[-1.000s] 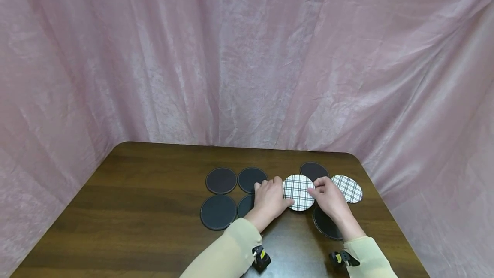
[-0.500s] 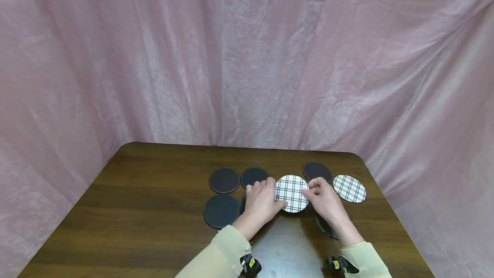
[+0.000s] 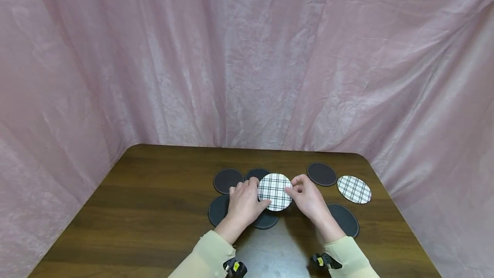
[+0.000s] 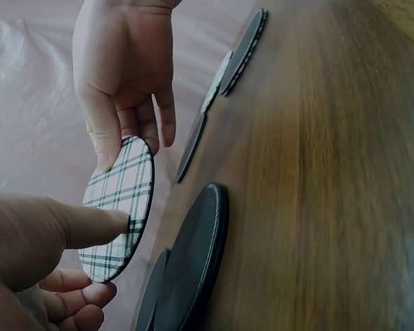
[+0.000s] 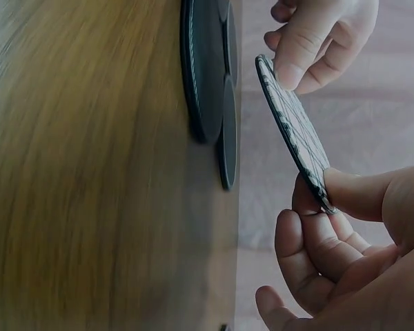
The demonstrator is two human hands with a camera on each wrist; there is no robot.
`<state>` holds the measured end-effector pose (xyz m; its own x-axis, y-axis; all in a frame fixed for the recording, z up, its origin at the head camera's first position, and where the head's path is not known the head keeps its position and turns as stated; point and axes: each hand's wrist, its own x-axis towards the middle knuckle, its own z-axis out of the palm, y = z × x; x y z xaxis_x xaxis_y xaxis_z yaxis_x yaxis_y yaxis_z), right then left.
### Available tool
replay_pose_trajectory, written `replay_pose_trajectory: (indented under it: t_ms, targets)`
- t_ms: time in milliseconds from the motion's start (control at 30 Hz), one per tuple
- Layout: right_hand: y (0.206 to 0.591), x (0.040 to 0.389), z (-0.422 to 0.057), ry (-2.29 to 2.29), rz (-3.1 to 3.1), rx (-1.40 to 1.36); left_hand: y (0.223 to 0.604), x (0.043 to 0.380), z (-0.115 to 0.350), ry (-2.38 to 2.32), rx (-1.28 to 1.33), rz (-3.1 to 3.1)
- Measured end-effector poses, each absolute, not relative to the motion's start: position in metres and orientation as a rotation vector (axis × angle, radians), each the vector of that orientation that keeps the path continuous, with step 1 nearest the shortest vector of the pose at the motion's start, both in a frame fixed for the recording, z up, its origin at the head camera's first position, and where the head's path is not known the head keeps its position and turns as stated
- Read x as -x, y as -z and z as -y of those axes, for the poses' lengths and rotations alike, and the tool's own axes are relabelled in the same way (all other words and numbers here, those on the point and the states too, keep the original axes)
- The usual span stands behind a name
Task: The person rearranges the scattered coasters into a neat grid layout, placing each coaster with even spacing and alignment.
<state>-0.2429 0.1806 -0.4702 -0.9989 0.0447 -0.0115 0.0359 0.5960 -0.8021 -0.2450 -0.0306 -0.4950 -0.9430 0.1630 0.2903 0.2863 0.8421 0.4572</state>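
Raised off the tabletop is a round coaster [image 3: 275,192] with its white-and-black plaid face up, held between both hands. My left hand [image 3: 244,204] grips its left side, thumb on the plaid face and fingers beneath, as the left wrist view shows. Thumb and index finger of my right hand [image 5: 372,241] pinch the opposite edge, the other fingers loosely curled. Under the held coaster and left hand lies a group of dark coasters: one at back left [image 3: 227,179], one at back right [image 3: 254,173], one at front left [image 3: 217,213] and a partly covered one at front right [image 3: 266,222].
On the right of the wooden table [image 3: 146,226] lie a dark coaster [image 3: 322,174] at the back, a plaid-side-up coaster [image 3: 354,189] beside it, and another dark coaster [image 3: 345,220] nearer the front, partly behind the right forearm. A pink curtain [image 3: 247,55] hangs behind the table.
Both hands have carried the plaid coaster leftward, from beside the right-hand coasters to over the left group. The front right dark coaster shows more now. The head view has shifted slightly.
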Motion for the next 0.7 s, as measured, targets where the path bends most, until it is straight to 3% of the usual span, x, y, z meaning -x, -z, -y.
replay_pose_trajectory:
  t_ms: [700]
  targets:
    - [0.478, 0.251, -0.112, -1.529, 2.757, -0.09, 0.498, 0.226, 0.097, 0.837, 0.158, 2.786]
